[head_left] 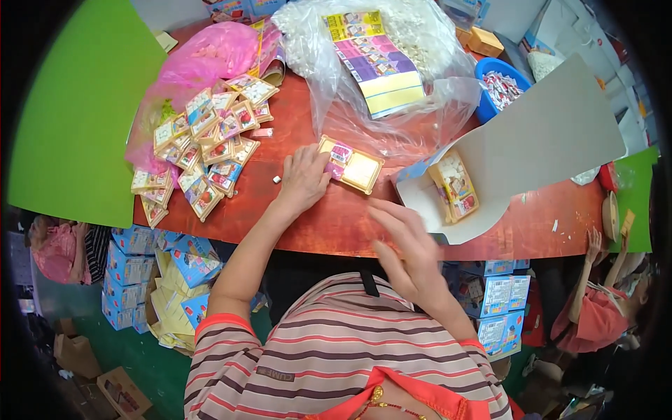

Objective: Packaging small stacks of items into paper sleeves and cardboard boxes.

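A small flat tray pack (358, 170) with a cream rim and a pink label lies on the red table in front of me. My left hand (305, 176) closes on its left end, the fingertips partly hidden. My right hand (407, 246), slightly smeared by motion, hovers at the table's near edge with fingers stretched out and nothing in them. To its right an open cardboard box (500, 203), grey-white inside, lies with its flap raised and holds similar packs (455, 185). A loose pile of such packs (203, 150) covers the table's left side.
Behind are a pink plastic bag (210, 52), a clear bag (301, 28) of small pale pieces under a printed sheet (378, 63), and a blue basin (483, 94) of small sachets. Blue boxes (126, 276) stack below the table. Another person (595, 315) works at far right.
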`<state>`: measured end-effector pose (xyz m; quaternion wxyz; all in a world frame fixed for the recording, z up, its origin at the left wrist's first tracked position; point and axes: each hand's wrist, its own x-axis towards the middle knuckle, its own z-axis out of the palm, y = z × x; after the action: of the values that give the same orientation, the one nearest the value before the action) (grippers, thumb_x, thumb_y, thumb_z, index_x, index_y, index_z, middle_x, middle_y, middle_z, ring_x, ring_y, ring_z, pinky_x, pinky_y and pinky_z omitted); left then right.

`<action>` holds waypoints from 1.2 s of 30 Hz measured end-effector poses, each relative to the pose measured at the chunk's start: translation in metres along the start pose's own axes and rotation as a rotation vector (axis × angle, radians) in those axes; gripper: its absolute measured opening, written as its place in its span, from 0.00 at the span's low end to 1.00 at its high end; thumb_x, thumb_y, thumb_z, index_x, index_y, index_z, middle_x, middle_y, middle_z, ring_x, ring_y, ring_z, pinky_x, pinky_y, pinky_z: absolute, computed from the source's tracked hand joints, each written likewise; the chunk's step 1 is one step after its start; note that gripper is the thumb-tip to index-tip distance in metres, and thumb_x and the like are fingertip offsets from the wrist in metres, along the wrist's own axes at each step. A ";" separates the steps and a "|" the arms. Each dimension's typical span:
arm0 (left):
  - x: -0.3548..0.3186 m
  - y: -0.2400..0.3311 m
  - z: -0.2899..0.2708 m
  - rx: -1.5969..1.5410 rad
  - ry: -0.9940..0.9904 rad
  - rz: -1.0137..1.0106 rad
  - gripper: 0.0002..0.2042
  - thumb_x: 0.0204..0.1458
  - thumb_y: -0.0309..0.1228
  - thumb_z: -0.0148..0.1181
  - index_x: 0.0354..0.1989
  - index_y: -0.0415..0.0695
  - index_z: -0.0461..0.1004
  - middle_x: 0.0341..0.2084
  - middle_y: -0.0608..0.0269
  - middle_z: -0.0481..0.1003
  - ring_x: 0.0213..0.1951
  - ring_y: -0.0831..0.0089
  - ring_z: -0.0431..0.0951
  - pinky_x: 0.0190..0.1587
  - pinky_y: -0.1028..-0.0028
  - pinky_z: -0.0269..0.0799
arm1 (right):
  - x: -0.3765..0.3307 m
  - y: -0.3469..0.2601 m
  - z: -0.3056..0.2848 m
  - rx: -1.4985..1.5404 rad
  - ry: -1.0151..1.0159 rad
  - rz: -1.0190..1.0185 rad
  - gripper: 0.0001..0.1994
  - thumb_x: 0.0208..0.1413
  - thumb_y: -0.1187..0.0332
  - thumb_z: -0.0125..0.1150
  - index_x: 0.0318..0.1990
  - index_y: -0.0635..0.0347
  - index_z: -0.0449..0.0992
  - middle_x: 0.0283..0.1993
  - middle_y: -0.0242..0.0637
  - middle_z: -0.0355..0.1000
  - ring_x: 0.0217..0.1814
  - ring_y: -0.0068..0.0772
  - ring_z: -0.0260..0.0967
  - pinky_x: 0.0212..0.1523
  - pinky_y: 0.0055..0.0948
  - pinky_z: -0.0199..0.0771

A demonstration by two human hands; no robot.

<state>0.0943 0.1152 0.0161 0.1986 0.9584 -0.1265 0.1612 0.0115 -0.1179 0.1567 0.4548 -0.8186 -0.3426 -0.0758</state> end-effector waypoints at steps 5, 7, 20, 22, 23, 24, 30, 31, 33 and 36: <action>-0.001 -0.005 0.005 -0.045 0.042 -0.013 0.14 0.46 0.32 0.59 0.43 0.46 0.69 0.47 0.57 0.66 0.53 0.58 0.64 0.50 0.58 0.58 | 0.035 0.082 0.083 -0.224 0.069 0.094 0.19 0.51 0.76 0.55 0.53 0.65 0.69 0.55 0.50 0.65 0.57 0.52 0.62 0.57 0.42 0.61; -0.002 -0.007 0.007 -0.102 0.042 -0.025 0.13 0.46 0.31 0.58 0.41 0.46 0.69 0.47 0.58 0.67 0.52 0.60 0.65 0.50 0.59 0.57 | 0.046 0.105 0.097 -0.265 0.092 0.105 0.19 0.51 0.76 0.55 0.52 0.65 0.69 0.55 0.50 0.65 0.57 0.53 0.62 0.56 0.43 0.61; -0.016 -0.012 0.002 -0.339 0.105 0.117 0.06 0.48 0.22 0.57 0.34 0.42 0.69 0.38 0.57 0.71 0.46 0.58 0.70 0.49 0.62 0.62 | 0.044 0.146 0.117 -0.344 0.059 0.072 0.18 0.49 0.74 0.58 0.50 0.60 0.71 0.52 0.44 0.67 0.55 0.46 0.65 0.54 0.44 0.63; -0.014 -0.012 0.002 -0.343 0.100 0.082 0.06 0.48 0.22 0.56 0.34 0.41 0.68 0.34 0.56 0.70 0.43 0.56 0.70 0.47 0.63 0.63 | 0.046 0.143 0.112 -0.342 -0.018 0.039 0.17 0.49 0.74 0.59 0.48 0.60 0.72 0.51 0.44 0.67 0.54 0.47 0.65 0.54 0.43 0.63; -0.013 -0.012 0.001 -0.346 0.098 0.082 0.06 0.48 0.22 0.56 0.34 0.41 0.68 0.34 0.56 0.70 0.43 0.56 0.70 0.47 0.63 0.63 | 0.048 0.141 0.110 -0.343 -0.019 0.042 0.17 0.49 0.74 0.59 0.48 0.60 0.72 0.51 0.44 0.67 0.54 0.47 0.65 0.54 0.43 0.63; -0.012 -0.012 0.001 -0.331 0.109 0.088 0.05 0.48 0.23 0.56 0.33 0.41 0.69 0.32 0.55 0.71 0.41 0.55 0.71 0.45 0.62 0.64 | 0.051 0.139 0.108 -0.344 -0.065 0.058 0.16 0.48 0.73 0.59 0.47 0.60 0.72 0.51 0.45 0.67 0.54 0.48 0.65 0.53 0.43 0.64; -0.010 -0.010 0.004 -0.317 0.138 0.090 0.04 0.48 0.22 0.56 0.32 0.40 0.69 0.29 0.54 0.70 0.37 0.55 0.71 0.42 0.62 0.65 | 0.058 0.147 0.110 -0.368 -0.082 -0.015 0.11 0.46 0.71 0.60 0.39 0.61 0.72 0.44 0.44 0.67 0.48 0.49 0.66 0.47 0.44 0.67; -0.010 -0.010 0.004 -0.312 0.146 0.092 0.04 0.48 0.22 0.55 0.32 0.41 0.68 0.29 0.54 0.70 0.37 0.55 0.70 0.41 0.62 0.65 | 0.060 0.147 0.110 -0.395 -0.105 -0.028 0.11 0.45 0.70 0.61 0.38 0.61 0.72 0.43 0.44 0.67 0.47 0.49 0.66 0.46 0.44 0.68; -0.010 -0.011 0.007 -0.308 0.158 0.097 0.04 0.48 0.22 0.55 0.32 0.41 0.68 0.29 0.54 0.69 0.37 0.55 0.70 0.41 0.62 0.65 | 0.064 0.150 0.110 -0.423 -0.134 -0.043 0.11 0.45 0.70 0.61 0.38 0.61 0.73 0.41 0.44 0.67 0.47 0.49 0.66 0.44 0.44 0.69; -0.011 -0.011 0.006 -0.317 0.173 0.109 0.04 0.48 0.22 0.55 0.32 0.41 0.68 0.29 0.54 0.69 0.37 0.55 0.70 0.41 0.62 0.64 | 0.068 0.147 0.106 -0.482 -0.183 -0.086 0.11 0.44 0.70 0.62 0.37 0.61 0.73 0.39 0.43 0.67 0.45 0.47 0.67 0.42 0.42 0.72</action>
<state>0.0893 0.1243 0.0028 0.3482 0.8894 -0.1846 0.2315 0.1354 -0.0514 0.0241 0.2100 -0.8914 -0.3888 -0.1003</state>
